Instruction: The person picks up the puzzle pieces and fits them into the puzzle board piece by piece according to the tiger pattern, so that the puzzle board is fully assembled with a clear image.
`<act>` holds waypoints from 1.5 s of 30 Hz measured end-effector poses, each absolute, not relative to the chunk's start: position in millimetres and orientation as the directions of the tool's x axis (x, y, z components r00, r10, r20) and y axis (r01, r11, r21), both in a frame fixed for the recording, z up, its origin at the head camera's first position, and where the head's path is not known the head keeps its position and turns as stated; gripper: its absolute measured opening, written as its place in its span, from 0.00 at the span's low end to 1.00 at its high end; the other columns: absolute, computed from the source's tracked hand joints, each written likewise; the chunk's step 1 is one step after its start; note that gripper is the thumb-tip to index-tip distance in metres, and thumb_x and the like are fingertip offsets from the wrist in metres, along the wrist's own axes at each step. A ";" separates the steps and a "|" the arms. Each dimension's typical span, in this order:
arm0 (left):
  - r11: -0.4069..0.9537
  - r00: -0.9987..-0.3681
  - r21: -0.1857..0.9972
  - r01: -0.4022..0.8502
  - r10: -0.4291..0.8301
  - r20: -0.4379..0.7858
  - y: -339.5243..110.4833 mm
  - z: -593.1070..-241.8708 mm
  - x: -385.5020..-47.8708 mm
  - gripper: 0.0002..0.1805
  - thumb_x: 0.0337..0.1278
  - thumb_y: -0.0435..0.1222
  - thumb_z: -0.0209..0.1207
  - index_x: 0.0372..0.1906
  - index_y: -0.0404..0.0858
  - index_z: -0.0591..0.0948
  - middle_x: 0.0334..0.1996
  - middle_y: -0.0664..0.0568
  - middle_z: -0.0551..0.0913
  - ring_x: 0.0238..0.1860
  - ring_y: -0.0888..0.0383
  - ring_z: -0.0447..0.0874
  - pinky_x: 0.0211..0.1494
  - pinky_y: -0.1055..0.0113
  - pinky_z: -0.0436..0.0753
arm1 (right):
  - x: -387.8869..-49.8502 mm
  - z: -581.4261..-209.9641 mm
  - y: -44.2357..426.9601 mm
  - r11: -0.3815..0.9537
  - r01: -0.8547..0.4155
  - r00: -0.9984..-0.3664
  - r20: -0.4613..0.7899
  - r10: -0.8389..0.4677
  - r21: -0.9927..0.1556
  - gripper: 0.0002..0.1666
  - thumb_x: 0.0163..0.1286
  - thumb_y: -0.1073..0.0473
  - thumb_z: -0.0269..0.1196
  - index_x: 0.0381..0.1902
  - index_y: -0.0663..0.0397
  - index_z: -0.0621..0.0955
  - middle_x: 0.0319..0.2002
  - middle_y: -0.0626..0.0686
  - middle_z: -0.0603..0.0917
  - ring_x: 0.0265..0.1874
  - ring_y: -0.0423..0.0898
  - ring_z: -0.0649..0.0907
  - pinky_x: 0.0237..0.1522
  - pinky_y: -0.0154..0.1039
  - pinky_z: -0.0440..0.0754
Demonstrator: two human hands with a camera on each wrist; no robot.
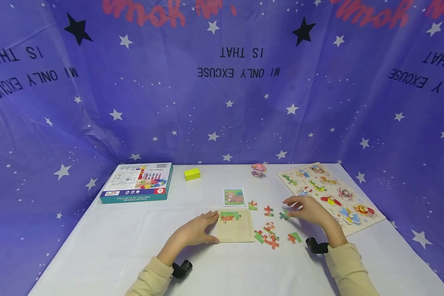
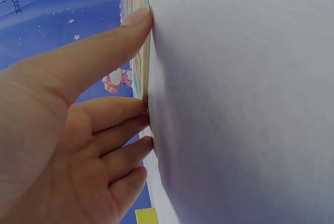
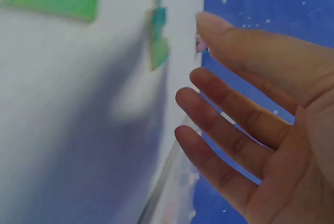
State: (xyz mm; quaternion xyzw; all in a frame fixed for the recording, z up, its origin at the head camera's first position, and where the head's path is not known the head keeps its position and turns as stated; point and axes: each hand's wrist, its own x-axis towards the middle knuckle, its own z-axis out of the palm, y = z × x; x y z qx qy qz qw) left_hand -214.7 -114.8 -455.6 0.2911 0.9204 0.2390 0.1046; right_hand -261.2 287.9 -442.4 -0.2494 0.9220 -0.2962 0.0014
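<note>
My left hand (image 1: 195,229) rests at the left side of a square wooden puzzle tray (image 1: 234,237), its thumb near the front corner and its fingers farther back. In the left wrist view, thumb and fingertips touch the tray's edge. Joined green and red jigsaw pieces (image 1: 230,216) lie along the tray's back side. My right hand (image 1: 308,209) hovers, fingers spread and holding nothing, beside a green and blue jigsaw piece (image 1: 284,215); the right wrist view shows a gap between them. Several loose red and green jigsaw pieces (image 1: 270,239) lie right of the tray, some overlapping.
A picture card (image 1: 234,197) lies behind the tray. Farther back stand a yellow block (image 1: 192,174) and a pink figurine (image 1: 258,169). A boxed set (image 1: 137,183) is at back left, an insect peg board (image 1: 329,193) at right. A starry curtain (image 1: 222,119) borders the table.
</note>
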 end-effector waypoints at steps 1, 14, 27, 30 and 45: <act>0.715 -0.809 0.502 0.486 0.586 -0.052 -115.1 -455.5 -214.7 0.44 0.50 0.46 0.69 0.68 0.28 0.66 0.70 0.39 0.64 0.71 0.39 0.57 0.72 0.47 0.58 | -262.0 -444.3 288.5 0.705 -0.454 -0.878 0.140 -0.458 -0.545 0.22 0.56 0.61 0.72 0.49 0.61 0.83 0.42 0.59 0.85 0.39 0.55 0.84 0.40 0.49 0.83; 0.715 -0.811 0.506 0.483 0.583 -0.051 -115.1 -456.6 -216.7 0.44 0.51 0.46 0.69 0.68 0.28 0.66 0.70 0.39 0.64 0.71 0.41 0.56 0.73 0.49 0.57 | -263.1 -457.7 278.9 0.740 -0.394 -0.906 0.095 -0.412 -0.546 0.18 0.53 0.60 0.74 0.43 0.53 0.83 0.34 0.48 0.82 0.33 0.45 0.79 0.33 0.37 0.77; 0.712 -0.810 0.507 0.487 0.585 -0.045 -114.9 -455.8 -215.8 0.44 0.50 0.46 0.70 0.68 0.27 0.66 0.69 0.39 0.64 0.71 0.41 0.57 0.73 0.49 0.57 | -263.7 -461.1 278.9 0.706 -0.373 -0.902 0.055 -0.429 -0.602 0.16 0.55 0.66 0.72 0.41 0.57 0.81 0.32 0.49 0.80 0.32 0.43 0.77 0.31 0.34 0.76; 0.714 -0.811 0.505 0.485 0.583 -0.046 -115.0 -455.8 -215.7 0.44 0.50 0.47 0.70 0.68 0.27 0.66 0.69 0.39 0.64 0.71 0.41 0.57 0.73 0.49 0.57 | -264.8 -461.2 279.9 0.699 -0.386 -0.895 0.061 -0.442 -0.602 0.15 0.54 0.66 0.72 0.39 0.58 0.80 0.31 0.49 0.79 0.31 0.43 0.76 0.32 0.34 0.76; 0.716 -0.812 0.506 0.481 0.581 -0.051 -115.5 -458.6 -217.8 0.46 0.49 0.48 0.70 0.68 0.28 0.66 0.70 0.41 0.64 0.71 0.42 0.56 0.73 0.50 0.57 | -264.7 -461.1 281.4 0.623 -0.433 -0.869 0.116 -0.482 -0.652 0.17 0.53 0.70 0.71 0.37 0.54 0.78 0.32 0.50 0.81 0.32 0.43 0.80 0.32 0.33 0.79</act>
